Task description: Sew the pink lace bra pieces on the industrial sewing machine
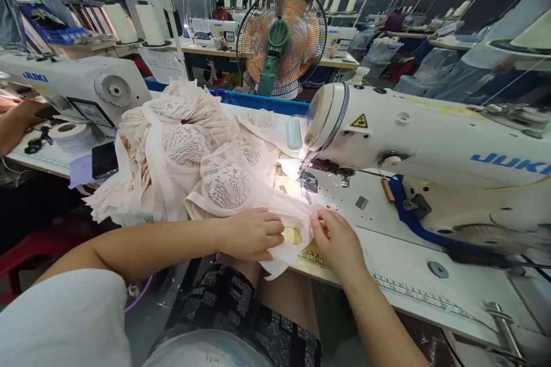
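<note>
A pale pink lace bra (228, 183) lies in front of me, its band stretched toward the right below the needle area of a white sewing machine (413, 132). My left hand (253, 233) rests on the band with its fingers bent over the fabric. Pinched between the thumb and fingers of my right hand (338, 241) is the edge of the same bra, just in front of the lit needle area. Left of it rises a heap of similar bras (172, 120), their cups layered together.
Behind the table stands a green fan (279, 34). Another sewing machine (77, 86) is at the left, with a roll of white tape (71, 132) and a dark phone (104, 160) nearby. A co-worker's hand (26, 114) shows at the far left edge.
</note>
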{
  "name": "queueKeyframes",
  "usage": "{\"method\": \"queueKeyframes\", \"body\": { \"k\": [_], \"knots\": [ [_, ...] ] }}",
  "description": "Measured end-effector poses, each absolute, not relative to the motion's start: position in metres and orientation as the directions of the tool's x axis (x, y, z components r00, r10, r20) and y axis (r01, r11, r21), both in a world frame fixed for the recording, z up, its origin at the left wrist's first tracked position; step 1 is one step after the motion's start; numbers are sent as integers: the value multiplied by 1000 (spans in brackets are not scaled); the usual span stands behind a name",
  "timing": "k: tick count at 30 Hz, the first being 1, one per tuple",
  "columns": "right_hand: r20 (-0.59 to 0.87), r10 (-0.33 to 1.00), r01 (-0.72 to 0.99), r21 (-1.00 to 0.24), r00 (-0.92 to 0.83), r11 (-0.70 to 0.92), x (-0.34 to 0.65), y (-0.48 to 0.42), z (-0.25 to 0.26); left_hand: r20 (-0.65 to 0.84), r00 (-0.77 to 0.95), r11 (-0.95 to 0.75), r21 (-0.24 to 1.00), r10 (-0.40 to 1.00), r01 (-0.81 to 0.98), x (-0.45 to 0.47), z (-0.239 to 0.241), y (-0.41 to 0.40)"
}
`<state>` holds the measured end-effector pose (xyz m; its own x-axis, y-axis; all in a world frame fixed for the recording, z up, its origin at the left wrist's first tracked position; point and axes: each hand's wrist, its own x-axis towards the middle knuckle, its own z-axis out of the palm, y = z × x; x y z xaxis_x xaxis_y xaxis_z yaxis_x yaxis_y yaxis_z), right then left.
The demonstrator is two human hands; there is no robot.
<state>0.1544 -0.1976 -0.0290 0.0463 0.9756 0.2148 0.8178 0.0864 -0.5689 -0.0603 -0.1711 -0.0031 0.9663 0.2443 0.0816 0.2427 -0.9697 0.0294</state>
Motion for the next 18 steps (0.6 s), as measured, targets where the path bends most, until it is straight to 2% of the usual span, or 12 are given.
{"method": "queueKeyframes", "body": {
  "k": [2, 5, 7, 8, 10, 12, 14, 16, 18],
  "knots": [
    [151, 989, 818, -569, -1, 87, 142, -203, -28, 80, 968, -968, 101, 237, 229, -81, -7, -163],
    [84, 991, 754, -643, -108, 137, 105, -211, -24, 17, 951, -901, 326, 309, 287, -123, 12, -155],
    [122, 970, 676, -699, -209, 233, 78, -213, -18, -177, 890, -767, 456, 419, 452, -144, 36, -152],
    [142, 962, 620, -741, -232, 259, 67, -213, -15, -291, 839, -691, 476, 460, 544, -150, 49, -152],
    [142, 966, 493, -838, -214, 233, 56, -211, -12, -424, 740, -606, 425, 523, 672, -151, 71, -156],
    [96, 986, 369, -919, -137, 141, 58, -206, -14, -357, 693, -608, 332, 627, 721, -139, 81, -161],
    [39, 998, 231, -972, -53, 50, 67, -199, -20, -151, 653, -591, 312, 743, 744, -117, 78, -162],
    [-8, 1000, 105, -994, -17, -6, 77, -194, -26, 4, 641, -583, 419, 768, 696, -92, 65, -156],
    [-41, 999, 22, -999, -24, -41, 86, -193, -29, -26, 710, -576, 564, 704, 592, -70, 49, -144]
  ]
}}
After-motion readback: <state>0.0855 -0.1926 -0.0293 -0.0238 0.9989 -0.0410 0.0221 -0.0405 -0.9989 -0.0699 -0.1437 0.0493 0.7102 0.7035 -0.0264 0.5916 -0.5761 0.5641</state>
